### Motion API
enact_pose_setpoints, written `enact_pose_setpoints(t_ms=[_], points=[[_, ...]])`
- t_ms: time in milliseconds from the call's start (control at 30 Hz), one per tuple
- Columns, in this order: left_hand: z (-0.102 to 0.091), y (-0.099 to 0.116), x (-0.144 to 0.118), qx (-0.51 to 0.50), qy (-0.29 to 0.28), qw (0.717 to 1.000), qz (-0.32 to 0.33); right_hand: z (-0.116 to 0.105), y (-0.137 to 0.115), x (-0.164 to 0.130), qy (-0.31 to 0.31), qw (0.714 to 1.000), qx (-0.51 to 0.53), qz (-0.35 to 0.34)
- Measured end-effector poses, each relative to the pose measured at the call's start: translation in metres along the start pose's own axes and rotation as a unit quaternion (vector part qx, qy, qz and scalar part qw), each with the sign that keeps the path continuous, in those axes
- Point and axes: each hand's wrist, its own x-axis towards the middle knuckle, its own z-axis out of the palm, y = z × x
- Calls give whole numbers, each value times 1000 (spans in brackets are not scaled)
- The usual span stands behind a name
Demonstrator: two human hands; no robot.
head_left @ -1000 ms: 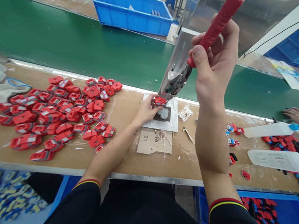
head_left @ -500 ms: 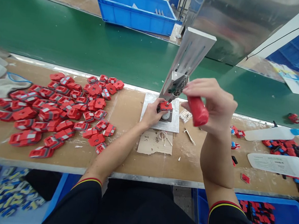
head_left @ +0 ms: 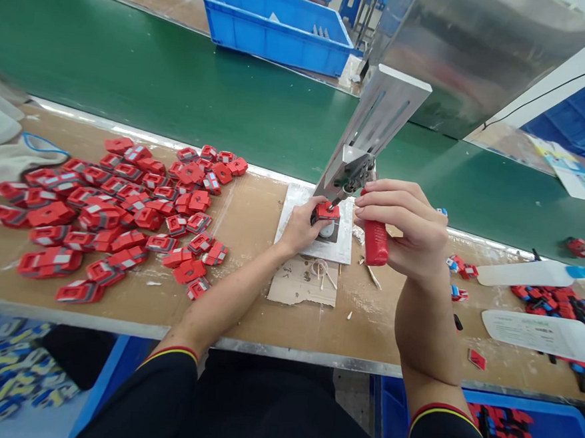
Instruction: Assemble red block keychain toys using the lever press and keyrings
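I have the left grip [head_left: 302, 226] pinching a red block [head_left: 329, 211] over the plate [head_left: 344, 244] at the worktop's [head_left: 257, 220] far edge, below the press [head_left: 379, 128], while my right grip [head_left: 412, 226] wraps around the red lever [head_left: 375, 243].

Just left of the left hand [head_left: 299, 227], which pinches a red part [head_left: 329, 213], I see a bare strip of bench [head_left: 252, 216] that a hand could cross before meeting the spread of red pieces [head_left: 105, 216]. Beyond the grip, the metal upright [head_left: 375, 111] bars the way; to its right, the red lever [head_left: 375, 245] in the right hand [head_left: 411, 234] crowds in. Nearer than the grip, flat cardboard [head_left: 292, 289] leaves passage between the left forearm [head_left: 232, 288] and right forearm [head_left: 422, 328].
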Motion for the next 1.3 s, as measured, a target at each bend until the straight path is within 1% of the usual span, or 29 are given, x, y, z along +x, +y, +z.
enact_pose_setpoints(t_ms=[167, 333, 533, 633, 700, 767, 833, 867, 900, 933, 1000, 1033, 1067, 1100, 1167, 1300], points=[[1, -1, 0, -4, 4, 1000, -5, -2, -1, 4, -8, 999, -18, 26], [1, 0, 0, -12, 8, 1000, -7, -4, -3, 7, -15, 1000, -6, 14], [0, 3, -1, -24, 13, 1000, -5, 0, -2, -7, -32, 999, -11, 23], [1, 1, -1, -25, 10, 1000, 0, 1, -4, -15, -37, 999, -7, 13], [2, 0, 0, -22, 12, 1000, 3, 5, -6, -23, -22, 999, 15, 23], [3, -2, 0, -16, 14, 1000, 3, 12, -10, -33, 39, 994, 55, 81], [4, -3, 0, -11, 12, 1000, 0, 22, -14, -44, 106, 971, 124, 173], [4, -2, -1, -9, 11, 1000, -1, 27, -17, -49, 116, 952, 177, 220], [4, -2, -1, -8, 10, 1000, -2, 32, -20, -52, 103, 928, 240, 265], [4, -1, -1, -8, 10, 1000, -3, 35, -23, -54, 73, 899, 305, 306], [3, 1, -2, -10, 11, 1000, -5, 36, -29, -52, 1, 828, 412, 379], [3, 3, -3, -11, 12, 1000, -5, 35, -32, -50, -23, 795, 447, 410], [2, 3, -3, -12, 12, 1000, -6, 33, -35, -47, -36, 768, 469, 434], [2, 4, -3, -12, 10, 1000, -7, 30, -37, -44, -41, 749, 484, 451], [1, 4, -2, -9, 1, 1000, -8, 24, -41, -37, -43, 726, 500, 471], [0, 3, -1, -10, -23, 1000, -6, 15, -43, -27, -66, 692, 516, 500]])
